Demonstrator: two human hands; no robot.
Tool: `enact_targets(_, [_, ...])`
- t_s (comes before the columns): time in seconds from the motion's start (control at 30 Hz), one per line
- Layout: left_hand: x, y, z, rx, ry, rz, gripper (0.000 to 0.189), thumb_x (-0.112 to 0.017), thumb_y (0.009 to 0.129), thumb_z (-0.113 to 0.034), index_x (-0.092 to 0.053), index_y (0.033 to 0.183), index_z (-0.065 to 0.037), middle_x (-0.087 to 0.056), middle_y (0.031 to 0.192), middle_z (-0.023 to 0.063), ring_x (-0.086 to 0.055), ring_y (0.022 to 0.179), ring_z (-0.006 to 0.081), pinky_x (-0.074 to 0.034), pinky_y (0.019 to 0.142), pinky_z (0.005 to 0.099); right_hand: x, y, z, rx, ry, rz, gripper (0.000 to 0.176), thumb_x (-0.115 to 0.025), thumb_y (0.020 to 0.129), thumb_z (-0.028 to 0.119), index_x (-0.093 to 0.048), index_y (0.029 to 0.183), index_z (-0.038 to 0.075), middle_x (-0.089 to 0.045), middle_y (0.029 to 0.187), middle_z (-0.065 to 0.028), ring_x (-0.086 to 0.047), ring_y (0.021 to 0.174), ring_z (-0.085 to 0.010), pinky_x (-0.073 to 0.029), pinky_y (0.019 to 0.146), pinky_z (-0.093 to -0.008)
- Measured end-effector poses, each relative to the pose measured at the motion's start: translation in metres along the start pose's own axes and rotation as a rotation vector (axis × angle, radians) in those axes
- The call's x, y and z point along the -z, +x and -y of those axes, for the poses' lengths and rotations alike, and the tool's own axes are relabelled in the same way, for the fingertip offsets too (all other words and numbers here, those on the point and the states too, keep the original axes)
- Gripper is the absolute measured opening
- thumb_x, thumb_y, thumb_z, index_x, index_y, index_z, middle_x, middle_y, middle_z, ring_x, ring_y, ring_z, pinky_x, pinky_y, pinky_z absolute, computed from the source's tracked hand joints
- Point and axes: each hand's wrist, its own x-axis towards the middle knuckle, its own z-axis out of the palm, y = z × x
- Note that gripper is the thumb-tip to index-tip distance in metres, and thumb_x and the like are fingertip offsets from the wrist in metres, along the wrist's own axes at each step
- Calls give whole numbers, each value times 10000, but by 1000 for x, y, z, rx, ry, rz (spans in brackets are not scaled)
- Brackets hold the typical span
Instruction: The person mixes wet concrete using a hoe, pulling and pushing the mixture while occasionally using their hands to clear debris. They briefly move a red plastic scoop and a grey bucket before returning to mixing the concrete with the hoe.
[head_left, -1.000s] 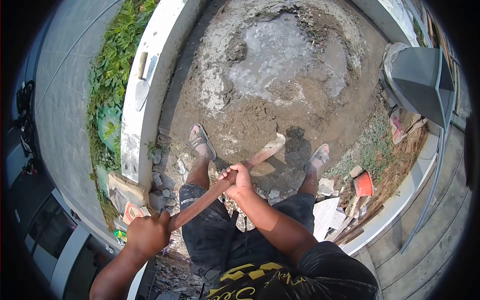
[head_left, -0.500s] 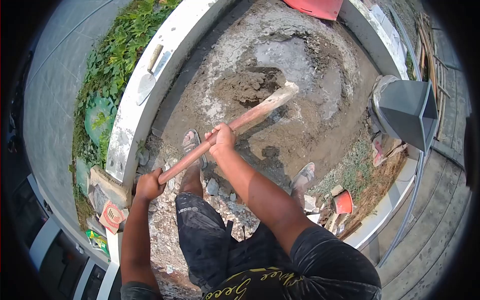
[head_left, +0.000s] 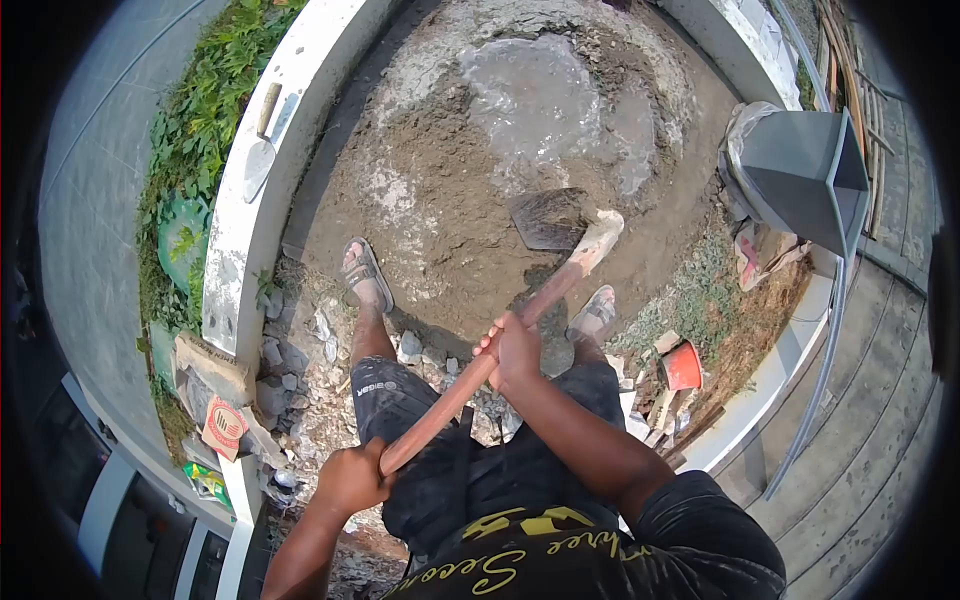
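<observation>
My left hand (head_left: 353, 480) is wrapped round the butt end of a hoe's wooden handle (head_left: 440, 420), low in front of my shorts. Farther up the same handle, my right hand (head_left: 515, 352) grips it. The hoe's dark, dirty blade (head_left: 548, 220) is at the far end, beside the pale, mortar-smeared top of the handle. It sits over or against the wet grey-brown mortar mix (head_left: 430, 240); whether it touches cannot be made out. Beyond the blade lies a pool of grey water (head_left: 540, 95) within the mix.
A low white wall (head_left: 262, 215) curves along the left, bearing a trowel (head_left: 262, 150). My sandalled feet (head_left: 368, 272) stand at the mix's near edge, by rubble (head_left: 300, 385). On the right are a grey angular chute-like object (head_left: 800, 165), a red container (head_left: 683, 367) and a pipe (head_left: 825, 400).
Both hands have drawn the hoe back towards my body, and the handle points more steeply away. The blade now shows. The dark heap of mix by it looks flattened, and the pool is more exposed.
</observation>
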Motion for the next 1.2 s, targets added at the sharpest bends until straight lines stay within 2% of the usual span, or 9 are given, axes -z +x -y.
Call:
enact_targets(0.17, [10,-1,-72,55,50,271,344,-679,808,-271,-557,973,6,-670,784,240,-676,755,441,-565,708,495,94,48,-55,-330,-64,-173,77,-526,846,63,-456,876,64,-459,688,-56,-491,547,-206,-463,503,-404])
enact_targets(0.3, [-24,85,-107,64,124,473,392,-668,830,-318,-632,1052,4,-683,966,249,-661,949,425,-528,833,508,171,135,-118,-481,-94,-320,51,-503,873,64,-461,880,37,-460,687,-86,-493,546,-231,-479,524,-413])
enact_targets(0.4, [-41,151,-141,46,163,645,403,-629,844,-323,-659,1045,25,-682,1031,244,-654,987,417,-521,853,492,267,226,-209,-552,0,-211,188,-502,870,31,-471,1053,55,-527,819,-124,-577,616,-279,-464,484,-443])
enact_targets(0.5, [-68,192,-163,1,195,694,402,-600,844,-285,-653,1051,56,-672,1046,265,-652,993,416,-521,859,479,316,268,-240,-487,37,-309,237,-506,875,27,-457,1105,49,-542,870,-133,-567,631,-281,-462,481,-437])
enact_targets(0.73, [-67,234,-214,-17,183,683,400,-572,847,-234,-637,1054,102,-670,987,291,-659,969,426,-523,868,473,282,264,-104,-576,88,-328,85,-513,857,77,-450,816,37,-470,674,-104,-497,548,-246,-477,515,-410])
enact_targets(0.83, [-32,246,-246,-18,236,639,398,-589,849,-237,-626,1044,108,-670,979,296,-658,981,429,-530,860,474,286,289,-80,-405,223,-111,152,-533,807,49,-482,948,71,-498,806,-104,-509,603,-253,-470,530,-459])
enact_targets(0.93, [-2,249,-258,-31,320,574,410,-611,845,-226,-591,1091,101,-669,1012,291,-663,984,418,-540,855,460,235,289,-32,-457,211,-250,85,-543,788,69,-497,860,68,-509,762,-99,-522,593,-249,-480,528,-446])
enact_targets(1.03, [37,219,-293,83,388,480,360,-590,857,-209,-589,1078,75,-670,1020,290,-668,993,407,-545,851,460,188,266,-4,-313,317,-122,60,-544,784,72,-497,821,62,-499,701,-89,-517,561,-240,-477,511,-419])
enact_targets(1.2, [53,179,-293,102,465,357,296,-541,871,-167,-565,1066,55,-678,988,278,-680,966,409,-551,828,475,138,237,26,-348,429,-60,128,-563,766,69,-440,764,105,-433,665,-43,-451,519,-176,-437,484,-352])
